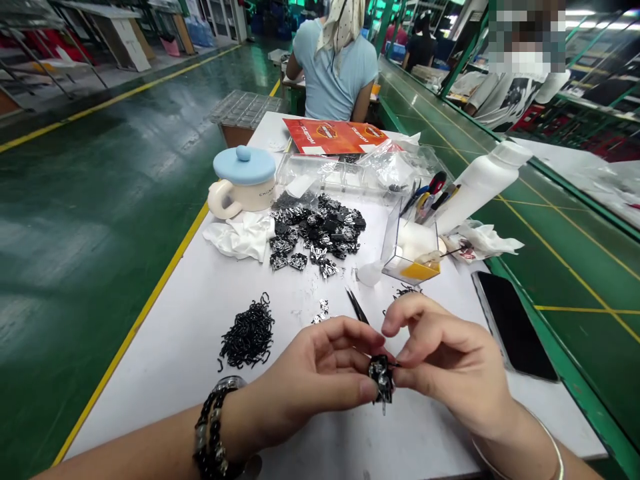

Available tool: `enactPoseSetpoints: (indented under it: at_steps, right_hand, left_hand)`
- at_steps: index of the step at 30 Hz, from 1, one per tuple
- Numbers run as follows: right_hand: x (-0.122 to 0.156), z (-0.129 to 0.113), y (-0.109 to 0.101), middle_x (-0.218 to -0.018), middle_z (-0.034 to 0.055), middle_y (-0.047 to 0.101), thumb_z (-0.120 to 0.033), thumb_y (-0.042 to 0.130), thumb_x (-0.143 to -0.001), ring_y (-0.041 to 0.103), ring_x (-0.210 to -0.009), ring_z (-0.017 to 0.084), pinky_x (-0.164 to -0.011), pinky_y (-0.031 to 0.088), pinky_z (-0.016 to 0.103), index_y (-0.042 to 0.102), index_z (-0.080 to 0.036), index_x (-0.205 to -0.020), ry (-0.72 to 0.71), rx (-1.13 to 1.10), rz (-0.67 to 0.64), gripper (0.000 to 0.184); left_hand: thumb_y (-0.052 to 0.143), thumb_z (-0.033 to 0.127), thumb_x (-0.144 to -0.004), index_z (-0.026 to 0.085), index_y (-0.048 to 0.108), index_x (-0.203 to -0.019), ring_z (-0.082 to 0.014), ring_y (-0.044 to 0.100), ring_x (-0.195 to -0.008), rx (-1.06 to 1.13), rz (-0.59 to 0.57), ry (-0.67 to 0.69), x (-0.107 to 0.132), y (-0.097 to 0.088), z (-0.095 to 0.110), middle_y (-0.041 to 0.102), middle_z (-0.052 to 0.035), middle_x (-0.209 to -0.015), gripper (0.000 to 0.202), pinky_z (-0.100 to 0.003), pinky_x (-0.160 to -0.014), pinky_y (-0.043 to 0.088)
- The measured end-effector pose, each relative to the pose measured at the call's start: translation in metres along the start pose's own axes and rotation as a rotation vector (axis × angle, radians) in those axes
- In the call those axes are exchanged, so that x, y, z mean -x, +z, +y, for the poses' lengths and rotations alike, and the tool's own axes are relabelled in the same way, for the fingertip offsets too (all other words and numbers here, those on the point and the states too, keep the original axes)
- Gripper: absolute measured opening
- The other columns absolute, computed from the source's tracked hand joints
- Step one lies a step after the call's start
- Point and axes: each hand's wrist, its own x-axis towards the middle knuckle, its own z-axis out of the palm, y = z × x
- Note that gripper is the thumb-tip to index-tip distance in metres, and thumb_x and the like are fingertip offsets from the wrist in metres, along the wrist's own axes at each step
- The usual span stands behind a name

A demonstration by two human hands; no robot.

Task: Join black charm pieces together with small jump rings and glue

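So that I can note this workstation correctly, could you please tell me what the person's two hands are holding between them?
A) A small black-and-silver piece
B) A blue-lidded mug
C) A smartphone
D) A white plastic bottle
A: the small black-and-silver piece is pinched between the left hand and the right hand.

A small black-and-silver piece (381,377) (kind hard to tell) hangs pinched in midair, a thin pin (384,407) pointing down.
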Motion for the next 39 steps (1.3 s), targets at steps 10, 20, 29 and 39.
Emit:
enactPoseSetpoints:
  at_steps: [10, 20, 29, 39]
  right_hand:
    - [0.0013, 0.0048, 0.0002, -0.093, -0.0024, 0.056, -0.01, 0.069, -0.075, 0.054, -0.089, 0.007, -0.083, 0.045, 0.02, 0.06, -0.02, -0.077, 0.03, -0.049, -0.059, 0.013]
    - [-0.0004, 0.0055, 0.0008, -0.091, 0.0032, 0.06, -0.012, 0.069, -0.075, 0.056, -0.086, 0.014, -0.076, 0.047, 0.03, 0.064, -0.021, -0.083, -0.145, 0.078, -0.074, 0.013]
    - [-0.0023, 0.0029, -0.0011, -0.082, 0.0044, 0.06, -0.009, 0.065, -0.077, 0.055, -0.078, 0.012, -0.069, 0.047, 0.029, 0.064, -0.016, -0.083, -0.241, 0.142, -0.111, 0.009]
    - [-0.0022, 0.0088, -0.0012, -0.08, 0.0023, 0.057, -0.008, 0.069, -0.073, 0.053, -0.077, 0.011, -0.068, 0.045, 0.027, 0.064, -0.019, -0.081, -0.102, -0.062, -0.161, 0.014]
  left_hand:
    - [0.076, 0.014, -0.07, 0.014, 0.065, -0.094, -0.0085, 0.061, -0.083, 0.066, -0.02, -0.028, -0.0015, -0.0006, -0.003, 0.066, -0.0036, -0.089, 0.026, -0.021, -0.078, 0.046]
    - [0.076, 0.015, -0.068, 0.011, 0.064, -0.092, -0.0124, 0.063, -0.077, 0.07, -0.034, -0.052, -0.001, 0.0003, -0.0026, 0.066, -0.0059, -0.083, 0.027, -0.027, -0.077, 0.047]
    - [0.077, 0.013, -0.066, 0.012, 0.066, -0.089, -0.0105, 0.063, -0.073, 0.158, -0.062, -0.078, -0.0018, 0.0029, -0.0024, 0.067, -0.004, -0.078, 0.025, -0.022, -0.071, 0.049]
    - [0.079, 0.012, -0.063, 0.01, 0.066, -0.082, -0.009, 0.063, -0.07, 0.176, -0.072, -0.135, -0.0018, 0.0028, -0.0021, 0.066, -0.0039, -0.077, 0.024, -0.017, -0.064, 0.047]
